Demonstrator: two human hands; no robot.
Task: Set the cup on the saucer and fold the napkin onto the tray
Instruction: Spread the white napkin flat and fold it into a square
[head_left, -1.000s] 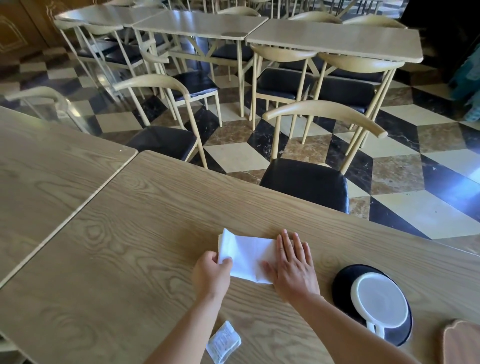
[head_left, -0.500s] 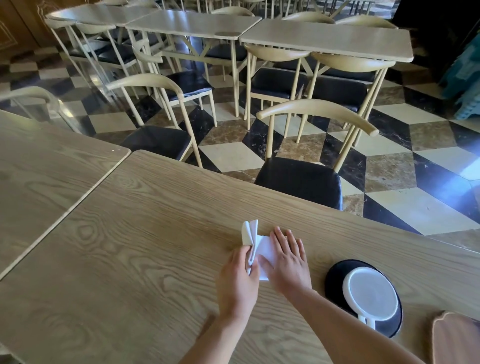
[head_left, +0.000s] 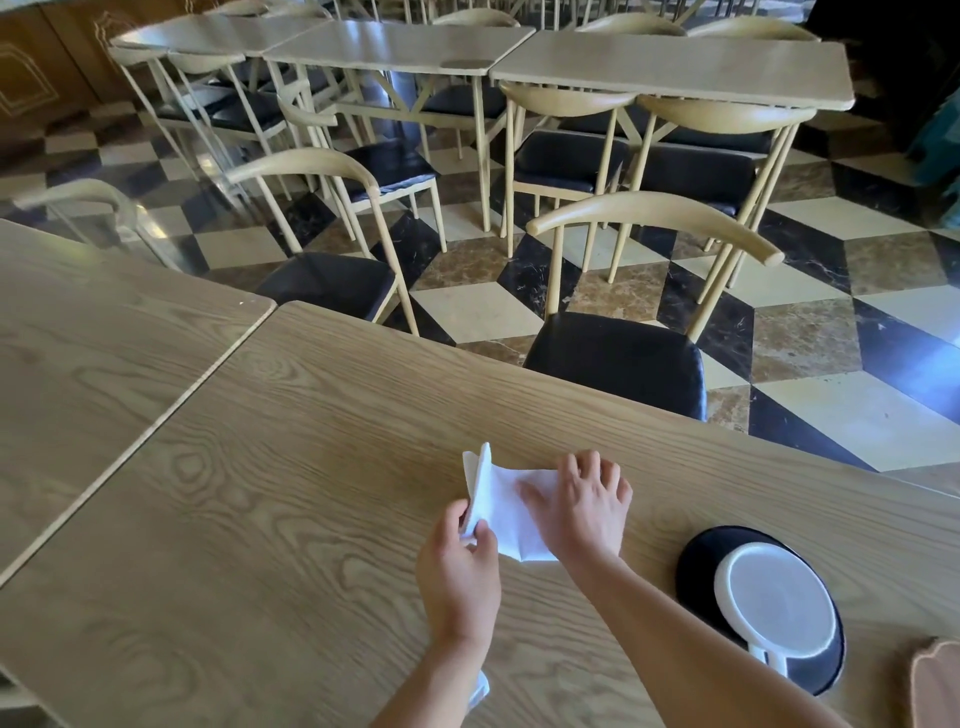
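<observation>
A white napkin lies partly folded on the wooden table, its left flap raised. My left hand pinches that raised flap at its near corner. My right hand rests on the napkin's right part, fingers bent with the tips on the table, thumb lying on the paper. To the right a white cup with a handle sits on a black saucer. A brown wooden tray shows only its corner at the lower right edge.
A small clear plastic wrapper peeks out beside my left forearm. A second table adjoins on the left. A black-seated chair stands at the far table edge, with more chairs and tables behind on the checkered floor.
My left hand has lifted the napkin's left side and carried it rightward, folding it over. My right hand stayed on the napkin, its fingers now curled at the tips. The view shifted slightly.
</observation>
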